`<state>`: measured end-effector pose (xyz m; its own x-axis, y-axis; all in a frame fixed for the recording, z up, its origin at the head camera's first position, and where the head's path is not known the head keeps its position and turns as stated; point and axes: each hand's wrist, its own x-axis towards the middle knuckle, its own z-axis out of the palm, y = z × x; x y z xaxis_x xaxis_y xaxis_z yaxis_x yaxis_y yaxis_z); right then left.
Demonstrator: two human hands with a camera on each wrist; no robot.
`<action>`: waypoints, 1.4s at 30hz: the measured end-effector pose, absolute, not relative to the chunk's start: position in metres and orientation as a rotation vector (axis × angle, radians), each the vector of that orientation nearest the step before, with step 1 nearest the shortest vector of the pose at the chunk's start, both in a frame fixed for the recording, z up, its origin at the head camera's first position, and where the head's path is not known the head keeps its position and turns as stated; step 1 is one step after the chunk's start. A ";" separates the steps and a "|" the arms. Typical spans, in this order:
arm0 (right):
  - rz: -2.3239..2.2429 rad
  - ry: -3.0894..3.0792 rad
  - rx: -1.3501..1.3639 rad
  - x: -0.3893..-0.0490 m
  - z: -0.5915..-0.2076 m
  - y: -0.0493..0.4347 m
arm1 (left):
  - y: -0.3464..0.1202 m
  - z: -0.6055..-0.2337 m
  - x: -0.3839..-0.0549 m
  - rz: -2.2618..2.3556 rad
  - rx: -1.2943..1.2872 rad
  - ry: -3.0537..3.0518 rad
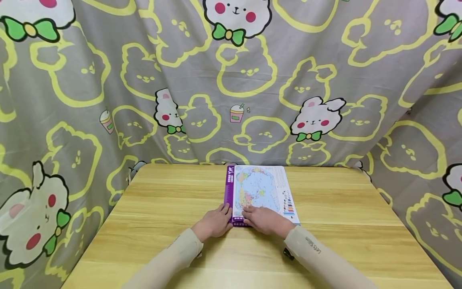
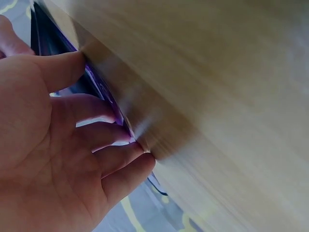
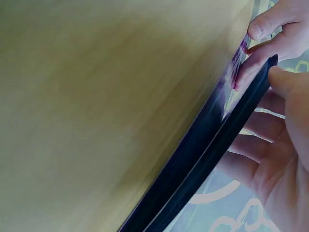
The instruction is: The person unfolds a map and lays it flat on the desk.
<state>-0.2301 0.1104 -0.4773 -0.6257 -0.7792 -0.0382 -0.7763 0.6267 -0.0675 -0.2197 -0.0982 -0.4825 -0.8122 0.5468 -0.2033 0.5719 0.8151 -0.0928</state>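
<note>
- Left side of the table (image 1: 159, 224): my left hand (image 1: 215, 222), fingers extended, curled round nothing, the tips touching the near end of the purple strip.
- Purple strip (image 1: 229, 188), white print: the left margin showing beside the map. Likely the firmest place to steady the piece, thin though its edge looks.
- Map panel (image 1: 261, 188), one, world map on top: flat at mid-table, its far end near the table's back edge. Judged light, fairly stiff, apt to bend before it breaks; the surface looks smooth and may slide. Best taken by the near or right edge, where my right wrist view shows a gap between the upper leaf and the dark leaf beneath.
- My right hand (image 1: 266, 220): fingers laid straight over the map's near part, thumb tip at the upper leaf's near edge; I see no closed grip.
- Containers, behind, on the curtain (image 1: 202, 80): drink cups, printed only, one a pink cup (image 1: 236, 114); no real vessel noted, so no contents to list.
</note>
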 end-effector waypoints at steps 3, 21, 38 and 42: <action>-0.074 2.805 -1.323 -0.230 -0.476 0.111 | -0.098 -0.483 -0.220 -0.222 0.877 2.835; -0.014 2.936 -1.417 -0.224 -0.454 0.121 | -0.095 -0.480 -0.221 -0.258 0.865 2.838; 0.049 3.044 -1.488 -0.220 -0.437 0.133 | -0.084 -0.479 -0.220 -0.176 0.798 2.884; 0.107 3.051 -1.497 -0.216 -0.432 0.134 | -0.083 -0.481 -0.222 -0.150 0.772 2.880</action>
<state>-0.2161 0.1336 -0.4322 -0.5857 -0.7849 0.2024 -0.7688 0.6170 0.1681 -0.2224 -0.0829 -0.4812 -0.8549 0.4882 -0.1755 0.5038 0.8620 -0.0564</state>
